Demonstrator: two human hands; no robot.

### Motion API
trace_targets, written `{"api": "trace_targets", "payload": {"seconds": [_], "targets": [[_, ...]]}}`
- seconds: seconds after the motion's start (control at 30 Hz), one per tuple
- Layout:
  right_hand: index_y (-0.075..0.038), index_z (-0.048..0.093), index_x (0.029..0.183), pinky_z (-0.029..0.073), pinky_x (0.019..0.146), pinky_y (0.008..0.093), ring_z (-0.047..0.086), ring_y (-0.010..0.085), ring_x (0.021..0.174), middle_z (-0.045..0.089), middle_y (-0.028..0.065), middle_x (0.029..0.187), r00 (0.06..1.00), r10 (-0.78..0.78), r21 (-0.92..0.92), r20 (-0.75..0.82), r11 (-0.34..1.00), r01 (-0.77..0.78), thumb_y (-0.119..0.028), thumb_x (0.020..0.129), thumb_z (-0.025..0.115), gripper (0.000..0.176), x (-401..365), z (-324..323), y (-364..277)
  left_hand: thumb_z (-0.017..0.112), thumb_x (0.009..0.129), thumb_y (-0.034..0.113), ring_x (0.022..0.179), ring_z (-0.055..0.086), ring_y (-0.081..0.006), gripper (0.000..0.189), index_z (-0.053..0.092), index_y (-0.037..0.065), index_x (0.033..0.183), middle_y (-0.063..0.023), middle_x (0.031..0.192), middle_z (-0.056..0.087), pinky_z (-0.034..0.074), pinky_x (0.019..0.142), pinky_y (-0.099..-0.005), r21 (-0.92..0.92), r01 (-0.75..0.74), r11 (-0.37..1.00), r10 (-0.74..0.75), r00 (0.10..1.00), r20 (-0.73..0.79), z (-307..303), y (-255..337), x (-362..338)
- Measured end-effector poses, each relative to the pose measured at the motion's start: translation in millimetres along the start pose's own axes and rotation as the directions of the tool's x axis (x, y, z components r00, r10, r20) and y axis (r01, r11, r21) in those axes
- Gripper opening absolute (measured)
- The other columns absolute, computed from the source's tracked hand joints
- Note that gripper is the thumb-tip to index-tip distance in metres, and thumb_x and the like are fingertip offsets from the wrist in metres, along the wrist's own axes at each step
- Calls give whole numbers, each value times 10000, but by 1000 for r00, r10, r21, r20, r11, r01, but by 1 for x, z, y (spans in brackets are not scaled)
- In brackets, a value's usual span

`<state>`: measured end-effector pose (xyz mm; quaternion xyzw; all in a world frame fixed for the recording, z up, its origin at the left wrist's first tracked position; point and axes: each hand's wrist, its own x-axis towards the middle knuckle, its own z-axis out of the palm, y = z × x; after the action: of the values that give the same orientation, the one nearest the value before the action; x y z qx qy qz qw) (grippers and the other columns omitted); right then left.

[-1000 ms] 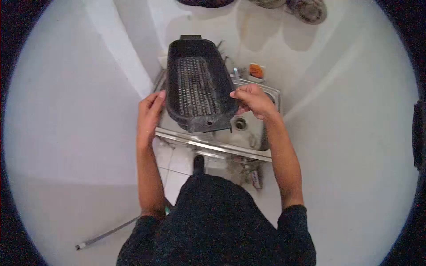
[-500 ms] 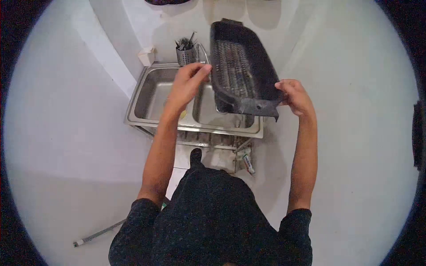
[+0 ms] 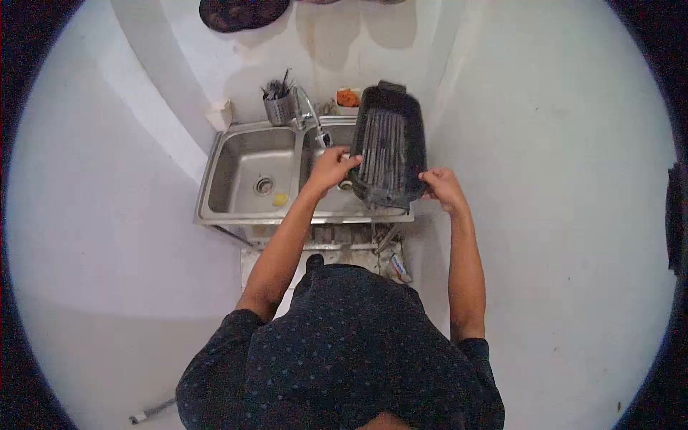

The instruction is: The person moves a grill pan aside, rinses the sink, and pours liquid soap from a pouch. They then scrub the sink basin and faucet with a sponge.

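Note:
In front of me, a black ridged tray [image 3: 389, 147] with raised sides and end lugs is held tilted over the right basin of the steel sink [image 3: 247, 217]. My left hand [image 3: 333, 170] pinches the tray's left rim between thumb and fingers. At the opposite side, near the lower corner, my right hand [image 3: 443, 189] grips the rim, thumb on top. Behind the left hand stands the curved faucet [image 3: 320, 127]. A yellow sponge [image 3: 280, 199] lies in the left basin near its drain [image 3: 264, 185]. The tray hides much of the right basin.
A perforated metal utensil holder [image 3: 279, 110] and a white container [image 3: 219, 115] stand along the sink's back. An orange item [image 3: 348, 97] sits behind the faucet. Dark pans [image 3: 244, 13] hang on the wall. A white packet [image 3: 398, 267] lies on the floor below.
The tray has come lower and nearer the sink, turning more upright, with both hands still on it. My view has shifted, showing the faucet and the orange item.

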<state>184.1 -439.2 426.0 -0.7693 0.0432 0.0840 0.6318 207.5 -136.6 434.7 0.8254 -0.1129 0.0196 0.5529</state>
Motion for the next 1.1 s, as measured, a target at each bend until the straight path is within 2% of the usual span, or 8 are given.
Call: {"api": "trace_targets", "payload": {"seconds": [0.07,0.27,0.37,0.47,0.57,0.8,0.97,1.1], "targets": [[-26,604,755,554,520,304,581,129,535,579,34,660,1000,16,-64,3,998,-16,-180,821,658,176,17,0,22,664,847,331,686,580,-130,401,662,-34,1012,-90,789,663,458,631,-316,-5,44,999,-44,997,58,-4,10,-8],[7,612,782,572,529,325,573,140,555,587,55,671,996,93,-49,-6,994,-94,-172,819,655,188,43,13,49,643,874,219,729,596,-156,327,641,-21,1095,-68,872,667,467,647,-324,-24,56,998,-53,990,127,21,-72,14],[6,608,792,569,518,321,582,145,557,586,59,671,993,116,-98,11,989,-114,-167,833,658,184,63,17,77,636,879,185,732,597,-148,320,628,-3,1138,-55,883,661,467,631,-309,-124,205,971,-193,976,97,38,-103,18],[2,602,797,561,500,318,587,149,543,581,61,661,993,114,-83,11,990,-113,-157,849,651,175,90,15,116,645,876,201,656,585,-134,321,632,7,1132,-53,797,642,454,568,-301,-148,310,939,-293,948,124,46,-108,12],[2,595,793,555,483,317,584,154,514,577,63,649,988,152,-142,9,979,-149,-138,853,640,159,103,20,129,665,878,262,558,447,-89,480,543,65,1298,1,749,560,356,473,-265,-136,353,926,-322,923,210,57,-165,24],[3,590,773,557,484,305,578,160,484,593,80,650,972,210,-68,107,977,-203,-118,846,639,150,127,22,138,691,847,227,485,539,-139,487,557,-36,1234,-46,641,578,441,479,-306,-37,324,945,-316,939,138,59,-170,26],[-10,589,751,563,494,323,574,159,498,589,61,647,949,297,-67,107,954,-291,-117,833,648,147,125,26,108,687,856,184,497,541,-114,467,547,-30,1247,-38,636,574,436,473,-288,-195,427,883,-412,904,116,64,-159,32],[-30,597,746,562,497,321,569,147,535,572,32,661,966,251,-77,69,966,-246,-121,829,654,135,149,19,150,682,863,146,495,511,-105,395,573,-16,1205,-16,656,554,425,463,-280,-218,371,903,-353,928,117,71,-171,39]]}}
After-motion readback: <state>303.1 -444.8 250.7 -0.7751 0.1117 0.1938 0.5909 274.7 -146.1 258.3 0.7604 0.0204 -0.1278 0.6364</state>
